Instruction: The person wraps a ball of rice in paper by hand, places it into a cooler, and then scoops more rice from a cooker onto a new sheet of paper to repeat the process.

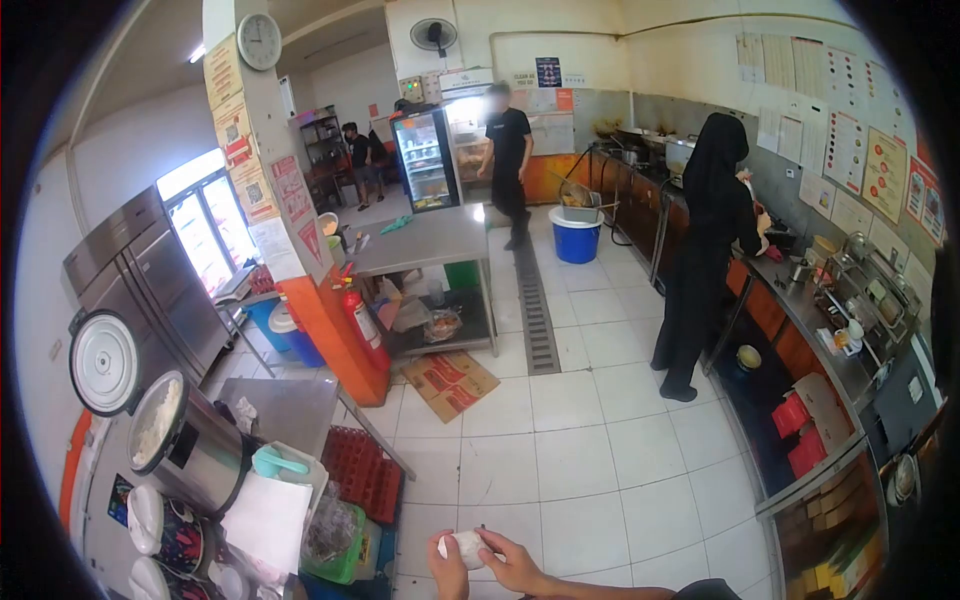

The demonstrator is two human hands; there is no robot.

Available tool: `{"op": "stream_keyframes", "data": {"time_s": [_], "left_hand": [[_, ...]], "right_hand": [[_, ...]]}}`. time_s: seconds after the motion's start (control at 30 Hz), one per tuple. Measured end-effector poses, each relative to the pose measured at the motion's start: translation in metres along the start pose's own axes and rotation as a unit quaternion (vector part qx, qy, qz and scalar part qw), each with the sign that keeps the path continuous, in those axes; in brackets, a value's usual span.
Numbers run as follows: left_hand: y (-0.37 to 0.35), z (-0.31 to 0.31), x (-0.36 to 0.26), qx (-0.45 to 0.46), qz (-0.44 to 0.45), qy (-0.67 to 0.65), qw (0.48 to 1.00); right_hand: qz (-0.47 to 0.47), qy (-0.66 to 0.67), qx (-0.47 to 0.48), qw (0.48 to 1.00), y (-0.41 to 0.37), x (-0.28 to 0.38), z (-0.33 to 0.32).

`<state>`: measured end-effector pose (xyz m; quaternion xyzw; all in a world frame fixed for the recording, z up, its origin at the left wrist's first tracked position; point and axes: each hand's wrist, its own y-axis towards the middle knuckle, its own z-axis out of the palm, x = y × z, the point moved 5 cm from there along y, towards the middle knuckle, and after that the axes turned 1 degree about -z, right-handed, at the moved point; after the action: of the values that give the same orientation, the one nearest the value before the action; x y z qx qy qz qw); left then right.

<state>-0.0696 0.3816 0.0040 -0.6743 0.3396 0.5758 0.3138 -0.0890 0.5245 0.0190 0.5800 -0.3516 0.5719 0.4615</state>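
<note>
Down low, the left hand and right hand both curl their fingers around a white lump, held above the tiled floor, right of the open rice cooker; even pressure from both palms should, I judge, keep it whole

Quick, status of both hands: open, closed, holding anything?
Left hand: closed on a small white bundle.
Right hand: closed on the same bundle, fingers on its other side.
</note>
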Motion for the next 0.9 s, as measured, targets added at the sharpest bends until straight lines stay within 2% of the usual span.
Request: {"op": "stream_keyframes", "data": {"time_s": [0.1,0.17,0.27,0.4,0.47,0.63,0.9], "left_hand": [[-0.017,0.008,-0.008,-0.018,0.013,0.011,1.000],[-0.024,0.012,-0.006,-0.026,-0.014,-0.071,0.997],[-0.024,0.007,0.009,-0.013,-0.055,-0.085,0.995],[-0.040,0.002,0.003,-0.034,-0.056,-0.077,0.995],[-0.038,-0.004,0.002,-0.050,-0.011,-0.013,0.999],[-0.057,-0.001,-0.027,-0.043,-0.032,-0.036,0.998],[-0.059,-0.003,-0.036,-0.036,-0.013,-0.028,0.999]], "right_hand": [[0.035,0.006,0.034,0.999,-0.011,-0.002,-0.009],[0.015,0.019,0.014,1.000,-0.015,-0.002,-0.012],[0.007,0.035,0.028,0.999,-0.020,-0.002,-0.013],[0.010,0.035,0.052,0.998,-0.027,-0.002,-0.012],[0.023,0.039,0.066,0.997,-0.031,-0.006,-0.010],[0.026,0.048,0.074,0.996,-0.036,-0.004,-0.009],[0.013,0.031,0.066,0.997,-0.037,0.003,-0.008]]}}
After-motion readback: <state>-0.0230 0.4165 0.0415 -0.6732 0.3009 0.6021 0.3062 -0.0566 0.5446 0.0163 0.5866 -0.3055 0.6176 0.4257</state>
